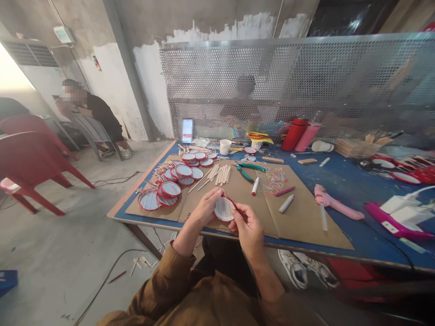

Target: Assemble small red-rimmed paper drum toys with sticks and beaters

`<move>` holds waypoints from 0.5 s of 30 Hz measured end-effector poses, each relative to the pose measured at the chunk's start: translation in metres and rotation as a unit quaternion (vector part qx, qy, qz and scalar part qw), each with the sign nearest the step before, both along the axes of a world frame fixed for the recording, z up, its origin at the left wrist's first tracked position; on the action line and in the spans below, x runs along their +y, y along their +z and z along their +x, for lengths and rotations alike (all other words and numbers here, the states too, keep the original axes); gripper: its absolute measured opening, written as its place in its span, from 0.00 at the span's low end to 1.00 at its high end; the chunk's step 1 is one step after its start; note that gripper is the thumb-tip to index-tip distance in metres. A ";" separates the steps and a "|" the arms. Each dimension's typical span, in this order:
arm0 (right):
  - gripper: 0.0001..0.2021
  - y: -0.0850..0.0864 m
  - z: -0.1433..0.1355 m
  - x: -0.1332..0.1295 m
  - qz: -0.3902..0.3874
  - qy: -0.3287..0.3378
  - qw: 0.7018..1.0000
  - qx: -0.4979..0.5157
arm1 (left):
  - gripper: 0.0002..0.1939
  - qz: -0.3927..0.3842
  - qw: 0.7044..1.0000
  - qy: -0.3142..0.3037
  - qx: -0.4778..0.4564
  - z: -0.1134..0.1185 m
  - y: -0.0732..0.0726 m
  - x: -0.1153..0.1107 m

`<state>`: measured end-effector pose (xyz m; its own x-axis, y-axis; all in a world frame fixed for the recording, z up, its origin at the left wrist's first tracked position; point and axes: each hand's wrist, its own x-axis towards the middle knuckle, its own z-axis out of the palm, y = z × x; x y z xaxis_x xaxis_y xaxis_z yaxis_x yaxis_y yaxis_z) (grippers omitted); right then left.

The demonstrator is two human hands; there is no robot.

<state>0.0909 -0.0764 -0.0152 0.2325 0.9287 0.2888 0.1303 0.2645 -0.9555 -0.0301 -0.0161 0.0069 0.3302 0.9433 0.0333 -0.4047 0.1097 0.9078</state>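
Note:
A round white disc with a red rim (pixel 224 208) is held up over the front edge of the table. My left hand (pixel 206 207) grips its left side, and my right hand (pixel 247 226) has thumb and fingers closed on its right side. Several similar red-rimmed discs (pixel 170 189) lie piled to the left on brown cardboard (pixel 204 199). Just beyond my hands are flat wooden sticks (pixel 222 174), with green-handled pliers (pixel 245 174) to their right. A white marker (pixel 255 186), a dark pink marker (pixel 284 191) and a grey one (pixel 286 203) lie on the cardboard's right half.
A pink glue gun (pixel 336 204) and a magenta power strip (pixel 396 222) lie at the right. Behind stand a paper cup (pixel 225 146), a red bottle (pixel 294 134) and a phone (pixel 187 131). A perforated metal screen (pixel 210 77) rises beyond the table. A person (pixel 98 113) sits far left.

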 end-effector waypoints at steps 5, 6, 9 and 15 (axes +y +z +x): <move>0.14 0.000 0.000 0.000 -0.001 0.000 1.000 0.003 | 0.22 -0.015 1.000 0.008 -0.006 0.001 0.001 0.000; 0.14 0.000 0.000 0.000 -0.001 0.000 1.000 0.005 | 0.22 -0.017 1.000 0.009 -0.010 0.001 0.001 0.000; 0.14 0.000 0.000 0.001 0.000 -0.001 1.000 0.011 | 0.22 -0.008 1.000 0.012 -0.015 0.001 0.001 0.000; 0.14 0.001 0.000 0.001 0.001 -0.002 1.000 0.012 | 0.20 0.004 1.000 -0.016 0.004 -0.001 -0.001 0.001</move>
